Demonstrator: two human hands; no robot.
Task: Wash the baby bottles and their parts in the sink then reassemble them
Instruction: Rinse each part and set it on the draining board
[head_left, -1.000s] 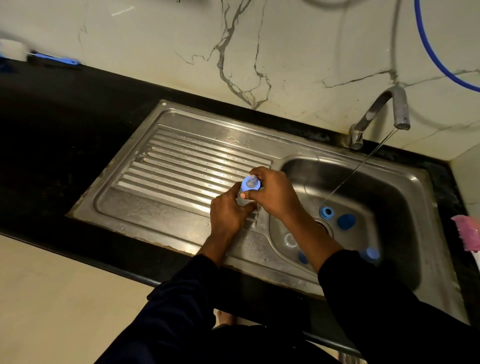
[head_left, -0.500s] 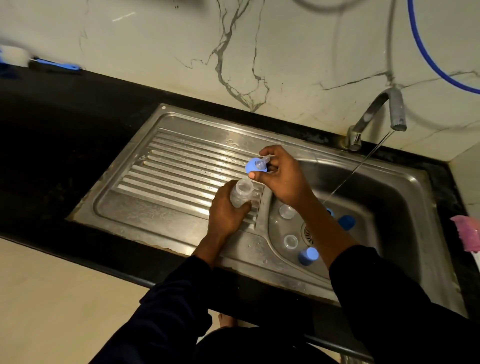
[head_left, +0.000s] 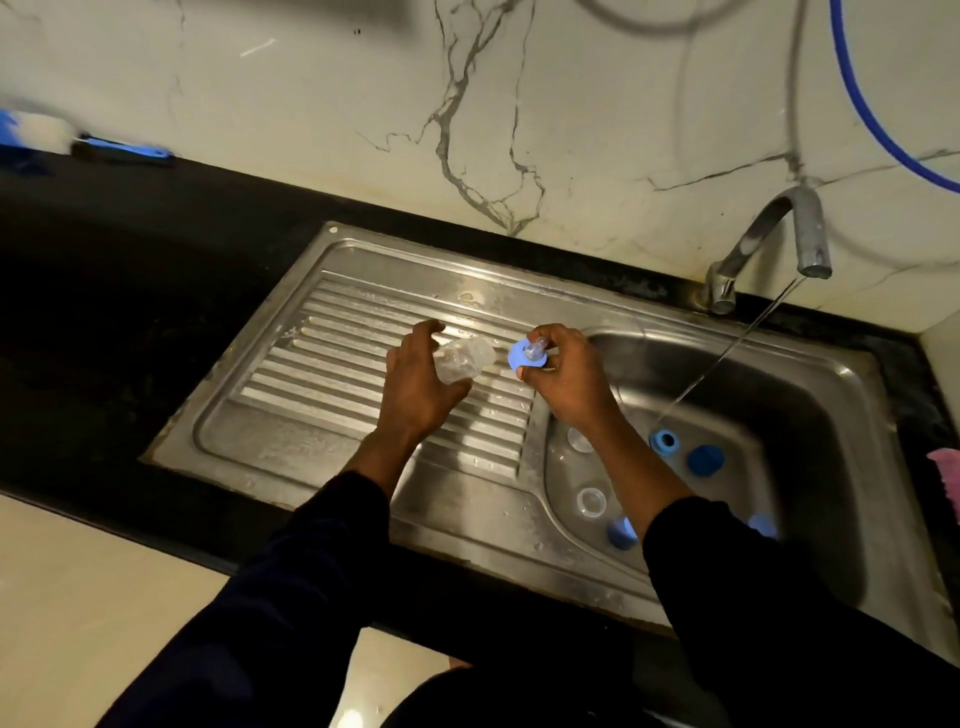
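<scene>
1. Head view showed the sink (head_left: 857, 395) with its tap (head_left: 802, 228) running a thin stream into the basin. That water could nudge the loose pieces lying there.
2. Its drainboard (head_left: 322, 364) was ribbed and wet, so a round bottle set down on it could roll or slide.
3. Over the ribs, the left hand (head_left: 415, 384) curved round the clear bottle (head_left: 465, 358). Through the blur I could not tell whether the fingers clamped it or only cupped it, and a loose hold on wet plastic risked a drop.
4. The right hand (head_left: 571, 379) pinched the blue collar with teat (head_left: 530, 354) between thumb and fingers, just beside the bottle but apart from it. A crooked start to threading it on could jam the collar or leave it leaking.
5. In the basin lay a blue ring (head_left: 665, 440), a blue cap (head_left: 705, 460) and a clear piece (head_left: 591, 501). Small parts like these could be overlooked or mismatched.
</scene>
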